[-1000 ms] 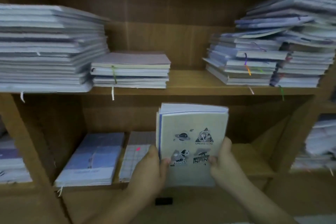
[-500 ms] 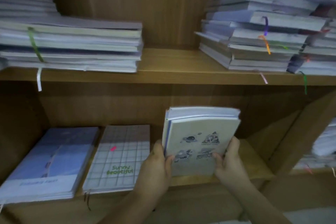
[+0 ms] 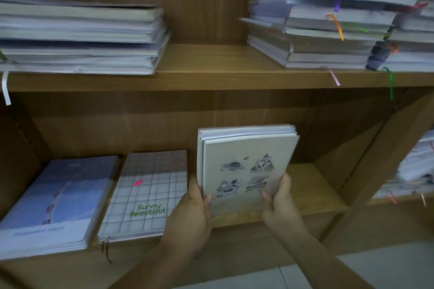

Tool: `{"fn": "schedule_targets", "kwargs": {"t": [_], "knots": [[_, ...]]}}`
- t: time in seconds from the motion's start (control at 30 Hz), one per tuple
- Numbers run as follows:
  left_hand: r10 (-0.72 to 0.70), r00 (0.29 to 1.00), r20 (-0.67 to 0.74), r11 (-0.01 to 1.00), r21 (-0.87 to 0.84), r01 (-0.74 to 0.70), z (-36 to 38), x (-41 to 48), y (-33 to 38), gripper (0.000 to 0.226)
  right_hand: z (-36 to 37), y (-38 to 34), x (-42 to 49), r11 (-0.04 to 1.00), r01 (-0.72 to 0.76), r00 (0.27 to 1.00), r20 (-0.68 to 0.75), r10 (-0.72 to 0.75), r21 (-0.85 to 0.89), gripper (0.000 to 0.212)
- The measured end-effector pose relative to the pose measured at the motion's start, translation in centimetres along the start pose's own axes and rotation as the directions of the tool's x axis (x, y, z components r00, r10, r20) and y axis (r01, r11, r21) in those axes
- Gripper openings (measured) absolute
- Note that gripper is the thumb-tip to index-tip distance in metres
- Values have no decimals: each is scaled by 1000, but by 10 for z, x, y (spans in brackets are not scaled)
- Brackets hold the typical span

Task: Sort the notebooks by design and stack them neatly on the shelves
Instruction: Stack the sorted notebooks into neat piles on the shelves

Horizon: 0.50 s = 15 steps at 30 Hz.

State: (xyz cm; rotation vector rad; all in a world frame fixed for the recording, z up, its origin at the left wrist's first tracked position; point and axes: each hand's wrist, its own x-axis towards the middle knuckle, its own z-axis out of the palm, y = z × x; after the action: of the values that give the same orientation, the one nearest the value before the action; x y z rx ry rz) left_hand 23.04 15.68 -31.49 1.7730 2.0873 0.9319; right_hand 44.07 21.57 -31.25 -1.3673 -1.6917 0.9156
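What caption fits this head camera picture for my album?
A left hand and right hand hold pale grey space-design notebooks upright at the lower wooden shelf, beside a white grid-covered notebook.

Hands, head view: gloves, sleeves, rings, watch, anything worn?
Nothing worn that shows. The left hand and right hand have no gloves, rings, watch or bands. The left arm and right arm are uncovered to the frame edge, no sleeve in view.
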Motion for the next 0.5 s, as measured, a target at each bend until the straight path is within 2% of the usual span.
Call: {"fn": "schedule_targets", "kwargs": {"t": [0.13, 0.27, 0.4, 0.5], "knots": [[6, 999, 31, 997, -73, -4, 0, 3, -2, 50, 1, 3, 4, 999, -34, 998, -55, 35, 20, 58], [17, 994, 106, 994, -105, -5, 3, 3, -17, 68, 4, 10, 6, 998, -58, 997, -44, 59, 20, 62], [20, 1000, 11, 996, -85, -19, 16, 1, -17, 74, 7, 13, 5, 996, -87, 996, -10, 87, -3, 59], [4, 1000, 25, 999, -35, -3, 21, 3, -19, 71, 10, 13, 4, 995, -99, 995, -14, 99, -28, 63]]}}
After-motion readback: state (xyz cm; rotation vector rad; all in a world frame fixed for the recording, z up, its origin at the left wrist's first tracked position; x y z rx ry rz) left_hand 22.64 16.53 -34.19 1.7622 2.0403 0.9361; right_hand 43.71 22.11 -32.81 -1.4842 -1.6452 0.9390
